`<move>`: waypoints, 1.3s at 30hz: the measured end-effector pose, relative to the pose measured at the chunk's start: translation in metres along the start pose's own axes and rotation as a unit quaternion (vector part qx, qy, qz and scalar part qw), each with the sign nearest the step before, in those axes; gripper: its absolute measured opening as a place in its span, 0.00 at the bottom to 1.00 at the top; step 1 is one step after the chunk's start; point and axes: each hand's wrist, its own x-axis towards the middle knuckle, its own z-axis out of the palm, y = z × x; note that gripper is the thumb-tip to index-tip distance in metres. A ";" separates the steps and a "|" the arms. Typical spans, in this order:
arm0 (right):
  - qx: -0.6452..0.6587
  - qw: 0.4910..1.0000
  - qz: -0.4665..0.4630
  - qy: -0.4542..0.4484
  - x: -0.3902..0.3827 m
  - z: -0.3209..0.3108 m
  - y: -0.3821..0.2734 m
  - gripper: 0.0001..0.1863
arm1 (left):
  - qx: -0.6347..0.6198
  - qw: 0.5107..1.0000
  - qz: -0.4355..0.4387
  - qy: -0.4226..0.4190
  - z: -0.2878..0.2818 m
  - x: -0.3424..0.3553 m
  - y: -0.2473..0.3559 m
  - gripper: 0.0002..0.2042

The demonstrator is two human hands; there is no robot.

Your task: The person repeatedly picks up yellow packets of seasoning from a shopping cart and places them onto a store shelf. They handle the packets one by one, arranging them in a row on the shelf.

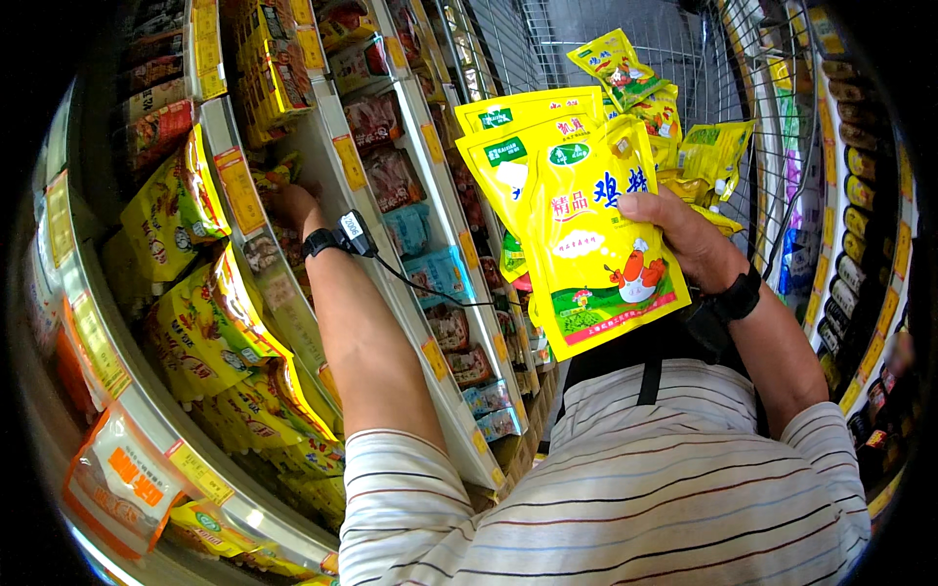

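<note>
My right hand (687, 227) grips a few yellow seasoning packets (598, 283) fanned over one another, thumb across the front. The front packet bears a cartoon chicken in a chef's hat above a red strip. Reaching into the shelf on the left is my left hand (290, 200), beside the dark inside of a row; its fingers are mostly hidden there. Beyond the held packets, more yellow packets (713, 156) lie in a wire shopping cart (757, 107).
Shelves with yellow price strips (239, 190) run along my left. They carry large yellow bags (220, 322), red packs (396, 179) and blue packs (440, 273). A clear bag with orange print (122, 479) hangs at the lower left. Dark-lidded jars (860, 195) line the right shelf.
</note>
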 end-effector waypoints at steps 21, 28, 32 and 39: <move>0.021 1.000 -0.007 0.011 -0.016 -0.005 -0.008 0.32 | -0.168 0.985 0.020 0.022 0.020 0.018 0.013 0.41; 0.002 1.000 0.019 -0.004 -0.026 0.005 -0.014 0.33 | -0.173 0.984 -0.043 -0.005 0.011 0.068 -0.041 0.29; 0.008 1.000 -0.008 0.026 -0.025 -0.003 -0.013 0.33 | 0.006 0.999 -0.015 -0.051 -0.002 0.010 0.038 0.24; -0.003 0.999 -0.003 0.037 -0.031 -0.010 -0.013 0.33 | -0.052 0.996 -0.051 0.051 0.006 -0.014 0.041 0.22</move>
